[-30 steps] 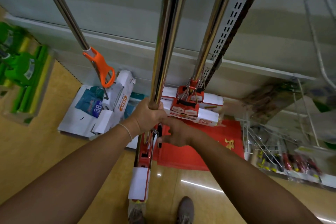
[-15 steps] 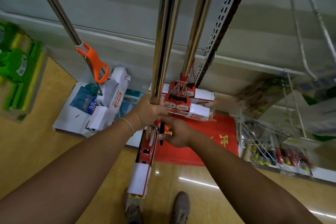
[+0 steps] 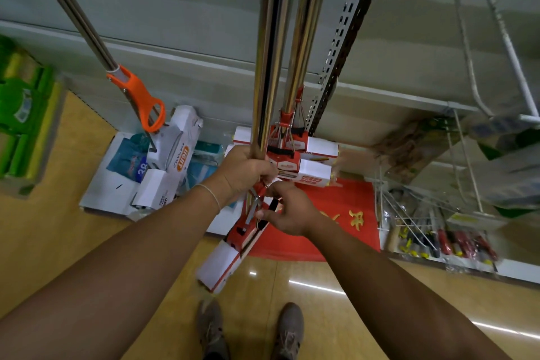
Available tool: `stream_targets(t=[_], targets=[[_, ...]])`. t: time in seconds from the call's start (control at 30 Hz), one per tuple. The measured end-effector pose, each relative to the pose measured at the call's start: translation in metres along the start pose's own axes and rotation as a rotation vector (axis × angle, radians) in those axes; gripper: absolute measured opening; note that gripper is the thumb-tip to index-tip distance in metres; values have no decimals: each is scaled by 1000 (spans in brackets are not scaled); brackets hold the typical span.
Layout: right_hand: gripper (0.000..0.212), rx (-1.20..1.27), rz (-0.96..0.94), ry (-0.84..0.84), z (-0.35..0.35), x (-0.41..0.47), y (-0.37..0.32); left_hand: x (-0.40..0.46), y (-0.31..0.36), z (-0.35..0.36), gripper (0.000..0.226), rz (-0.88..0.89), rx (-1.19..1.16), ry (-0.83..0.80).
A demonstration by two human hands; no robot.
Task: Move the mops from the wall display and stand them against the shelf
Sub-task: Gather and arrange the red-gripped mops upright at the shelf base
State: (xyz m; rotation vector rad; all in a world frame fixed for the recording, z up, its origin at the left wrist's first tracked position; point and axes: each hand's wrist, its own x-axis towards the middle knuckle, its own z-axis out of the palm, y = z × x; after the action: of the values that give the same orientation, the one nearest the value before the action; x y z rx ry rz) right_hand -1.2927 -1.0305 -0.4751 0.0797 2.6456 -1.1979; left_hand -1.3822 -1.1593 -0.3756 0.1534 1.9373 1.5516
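Left of my mop (image 3: pixel 264 67), an orange-handled mop (image 3: pixel 137 102) leans on the wall (image 3: pixel 175 9), its head on white packs (image 3: pixel 175 155). My left hand (image 3: pixel 245 169) is wrapped round my mop's steel pole; its boxed head (image 3: pixel 222 266) hangs just above the floor (image 3: pixel 58 228). My right hand (image 3: pixel 289 210), just right of the pole, pinches the black lever (image 3: pixel 270 207). Best kept upright while I lower it beside the red mops (image 3: pixel 304 155) standing at the shelf upright (image 3: pixel 342 38).

- One camera only, worn on my head, looking steeply down along the mop pole (image 3: pixel 267 67) to my shoes (image 3: pixel 287 330).
- It sits close above my hands, facing the shelf base (image 3: pixel 380 96).
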Motion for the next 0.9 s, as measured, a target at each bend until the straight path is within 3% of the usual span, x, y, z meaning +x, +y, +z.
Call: stream_targets(t=[0.1,0.27,0.43,0.67,0.9], targets=[[47,-9,80,105,7,-1,3,5,3,4,5,-20,-12,-2],[40,-14,148,229,12,0,8,14,0,13,22,15,-53,33],[49,-91,210,284,9,11,11,22,0,21,9,134,121,86],[56,-21,366,281,-1,32,6,37,11,26,15,257,407,131],[46,-7,333,206,-18,45,9,45,23,24,14,345,430,151]])
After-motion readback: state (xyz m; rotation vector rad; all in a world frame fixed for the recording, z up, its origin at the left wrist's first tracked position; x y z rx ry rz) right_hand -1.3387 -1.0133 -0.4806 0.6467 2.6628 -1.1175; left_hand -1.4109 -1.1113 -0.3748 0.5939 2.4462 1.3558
